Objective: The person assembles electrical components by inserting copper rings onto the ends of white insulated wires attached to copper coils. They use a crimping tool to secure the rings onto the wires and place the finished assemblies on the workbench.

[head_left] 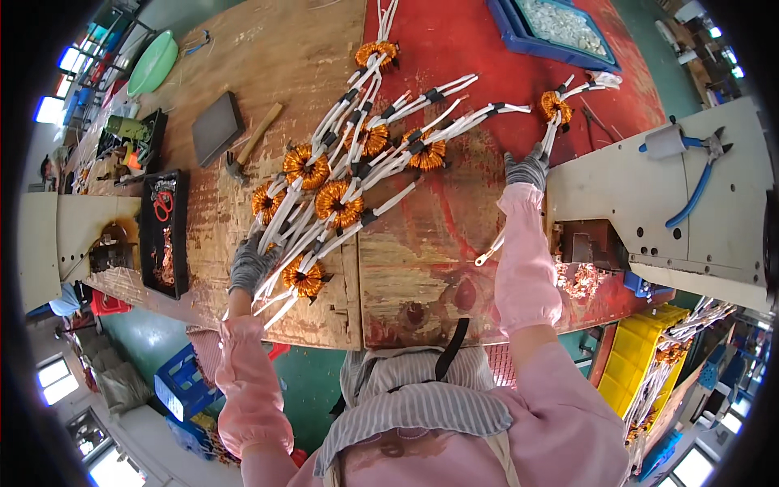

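Note:
My right hand [527, 169], in a grey glove, is closed around the white-sleeved leads of a copper toroid coil [557, 107] at the right of the table. A white lead with a ring terminal [484, 259] sticks out beside my right forearm; its other end is hidden. At the left, my gloved left hand [253, 264] is closed on white leads at the near end of a pile of similar coils [338, 204]. Several orange-copper rings lie there, their white leads crossing and banded with black tape. Another coil [376, 55] lies at the far side.
A hammer [253, 146] and a dark metal block [217, 128] lie left of the pile. Machines flank the table, with blue-handled cutters [699, 174] on the right one [734, 211]. A black tray [185, 243], a blue bin [507, 24] and a yellow crate [637, 357] stand around.

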A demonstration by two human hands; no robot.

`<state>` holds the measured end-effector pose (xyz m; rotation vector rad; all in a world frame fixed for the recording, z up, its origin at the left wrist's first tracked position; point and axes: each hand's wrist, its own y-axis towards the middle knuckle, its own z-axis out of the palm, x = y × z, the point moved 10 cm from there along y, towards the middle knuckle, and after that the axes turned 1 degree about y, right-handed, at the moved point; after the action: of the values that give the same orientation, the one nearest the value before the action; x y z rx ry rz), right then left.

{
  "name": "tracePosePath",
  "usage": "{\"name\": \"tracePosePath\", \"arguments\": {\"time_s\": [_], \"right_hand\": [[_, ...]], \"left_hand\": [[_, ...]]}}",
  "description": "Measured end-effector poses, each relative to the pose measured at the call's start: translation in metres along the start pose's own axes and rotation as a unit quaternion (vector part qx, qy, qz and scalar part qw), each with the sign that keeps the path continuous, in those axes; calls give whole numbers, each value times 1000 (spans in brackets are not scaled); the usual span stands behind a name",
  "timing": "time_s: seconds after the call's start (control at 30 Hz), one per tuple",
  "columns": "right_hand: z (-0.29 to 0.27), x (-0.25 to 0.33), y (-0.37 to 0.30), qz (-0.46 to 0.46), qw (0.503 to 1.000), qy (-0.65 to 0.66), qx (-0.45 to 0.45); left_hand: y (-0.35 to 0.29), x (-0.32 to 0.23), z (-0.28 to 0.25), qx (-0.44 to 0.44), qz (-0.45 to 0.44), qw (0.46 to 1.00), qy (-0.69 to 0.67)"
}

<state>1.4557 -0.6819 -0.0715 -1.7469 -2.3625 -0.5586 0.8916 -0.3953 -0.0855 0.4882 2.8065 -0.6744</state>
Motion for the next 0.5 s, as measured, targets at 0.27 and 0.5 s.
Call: {"name": "tracePosePath", "arguments": {"time_s": [0.27, 0.5], "right_hand": [[66, -15, 12, -86, 971, -204, 86], [55, 68, -157, -354, 928, -9, 114]], "left_hand": [[11, 35, 25, 84, 69, 988, -110], [-13, 11, 38, 145, 48, 959, -239]]}}
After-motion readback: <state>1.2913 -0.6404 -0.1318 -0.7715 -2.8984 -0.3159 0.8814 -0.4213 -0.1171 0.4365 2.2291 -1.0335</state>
